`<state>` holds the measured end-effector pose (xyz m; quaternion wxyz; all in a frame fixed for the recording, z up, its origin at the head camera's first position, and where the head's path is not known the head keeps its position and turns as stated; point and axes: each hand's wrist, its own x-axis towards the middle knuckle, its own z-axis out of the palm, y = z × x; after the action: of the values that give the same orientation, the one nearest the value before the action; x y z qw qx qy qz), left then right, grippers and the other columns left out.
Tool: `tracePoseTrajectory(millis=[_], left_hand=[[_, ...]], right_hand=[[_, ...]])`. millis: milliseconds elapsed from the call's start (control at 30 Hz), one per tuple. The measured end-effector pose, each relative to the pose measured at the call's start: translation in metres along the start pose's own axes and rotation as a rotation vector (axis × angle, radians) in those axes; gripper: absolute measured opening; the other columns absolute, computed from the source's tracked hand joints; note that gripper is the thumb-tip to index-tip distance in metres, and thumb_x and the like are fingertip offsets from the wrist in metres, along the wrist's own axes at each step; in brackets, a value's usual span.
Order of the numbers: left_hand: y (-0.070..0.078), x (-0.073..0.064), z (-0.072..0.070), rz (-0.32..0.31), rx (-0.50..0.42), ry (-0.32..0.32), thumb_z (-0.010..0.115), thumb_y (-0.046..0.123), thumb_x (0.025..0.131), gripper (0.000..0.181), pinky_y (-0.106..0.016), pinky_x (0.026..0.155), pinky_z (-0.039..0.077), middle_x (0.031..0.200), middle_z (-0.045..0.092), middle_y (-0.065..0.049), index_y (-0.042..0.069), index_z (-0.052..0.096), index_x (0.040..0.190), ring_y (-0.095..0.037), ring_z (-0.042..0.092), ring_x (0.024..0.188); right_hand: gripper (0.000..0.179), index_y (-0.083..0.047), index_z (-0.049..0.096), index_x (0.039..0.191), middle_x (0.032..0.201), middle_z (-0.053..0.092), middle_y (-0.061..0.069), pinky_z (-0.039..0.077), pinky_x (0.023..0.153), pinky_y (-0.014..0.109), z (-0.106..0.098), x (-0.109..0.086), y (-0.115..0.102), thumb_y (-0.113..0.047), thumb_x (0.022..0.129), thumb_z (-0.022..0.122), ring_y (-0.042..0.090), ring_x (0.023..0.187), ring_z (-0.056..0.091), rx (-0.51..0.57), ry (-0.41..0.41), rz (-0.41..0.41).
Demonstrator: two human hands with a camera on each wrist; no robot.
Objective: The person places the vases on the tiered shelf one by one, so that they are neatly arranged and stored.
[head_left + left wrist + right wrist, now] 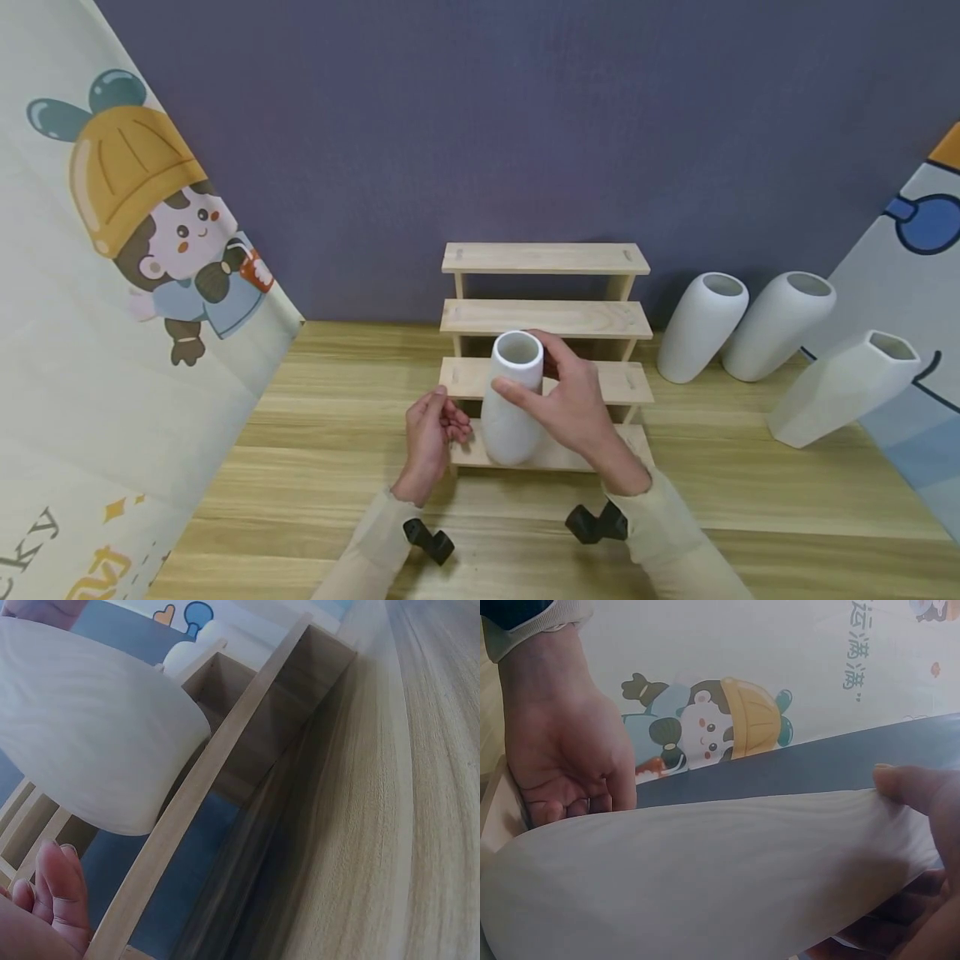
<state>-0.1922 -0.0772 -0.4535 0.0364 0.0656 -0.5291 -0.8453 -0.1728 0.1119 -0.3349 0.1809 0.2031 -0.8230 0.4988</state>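
Note:
A white vase stands upright at the lowest step of a small wooden stepped shelf; whether its base touches the board I cannot tell. My right hand grips the vase near its top, thumb on the front and fingers round the far side. The same vase fills the lower part of the right wrist view. To its left, my left hand hovers by the lowest step's left end, fingers loosely curled and holding nothing. In the left wrist view, fingertips show below the vase.
Right of the shelf, two rounded white vases stand side by side on the wooden table. Nearer the right edge is an angular white vase. A dark blue panel rises behind, with printed cloths at both sides.

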Motion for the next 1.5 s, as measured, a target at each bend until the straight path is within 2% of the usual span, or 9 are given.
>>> tracePoseTrajectory(millis=[467,733,933,1200,1500], left_hand=[[0.0002,-0.0012,-0.0003,0.004,0.003,-0.007,0.041,0.02,0.107,0.039,-0.017,0.041,0.049,0.054,0.064,0.004,0.01,0.05,0.071,-0.006,0.06,0.046],[0.0019,-0.0032,0.0006,0.005,0.001,-0.003,0.04,0.02,0.108,0.04,-0.017,0.041,0.049,0.055,0.064,0.003,0.01,0.05,0.071,-0.006,0.06,0.046],[0.0032,-0.0045,0.0011,0.006,-0.004,0.002,0.04,0.02,0.108,0.04,-0.017,0.04,0.048,0.054,0.063,0.003,0.01,0.05,0.07,-0.006,0.06,0.045],[0.0031,-0.0047,0.0026,0.01,-0.009,0.003,0.041,0.019,0.107,0.039,-0.017,0.04,0.048,0.054,0.062,0.003,0.01,0.05,0.07,-0.005,0.06,0.046],[0.0029,-0.0045,0.003,0.013,-0.005,0.01,0.04,0.019,0.107,0.039,-0.017,0.04,0.048,0.053,0.062,0.004,0.01,0.049,0.07,-0.005,0.06,0.045]], right_hand=[[0.062,-0.006,0.057,0.131,0.114,0.072,0.012,0.063,0.082,0.04,0.005,0.0012,0.0002,-0.022,0.079,0.085,0.023,0.097,0.072,0.009,-0.014,0.0],[0.062,-0.006,0.057,0.132,0.114,0.073,0.012,0.063,0.081,0.034,0.0066,0.0014,-0.0003,-0.023,0.079,0.085,0.021,0.097,0.072,0.005,-0.019,0.0],[0.062,-0.006,0.057,0.132,0.115,0.072,0.012,0.062,0.082,0.036,0.0068,0.0004,-0.0021,-0.024,0.079,0.085,0.022,0.099,0.072,0.008,-0.025,0.003],[0.062,-0.007,0.055,0.133,0.116,0.071,0.01,0.062,0.085,0.038,0.0051,0.001,-0.0047,-0.025,0.081,0.084,0.021,0.101,0.071,0.024,-0.075,0.001],[0.066,-0.008,0.052,0.136,0.116,0.071,0.01,0.061,0.085,0.038,0.0049,0.0007,-0.0032,-0.027,0.081,0.084,0.021,0.102,0.07,-0.013,-0.101,0.007]])
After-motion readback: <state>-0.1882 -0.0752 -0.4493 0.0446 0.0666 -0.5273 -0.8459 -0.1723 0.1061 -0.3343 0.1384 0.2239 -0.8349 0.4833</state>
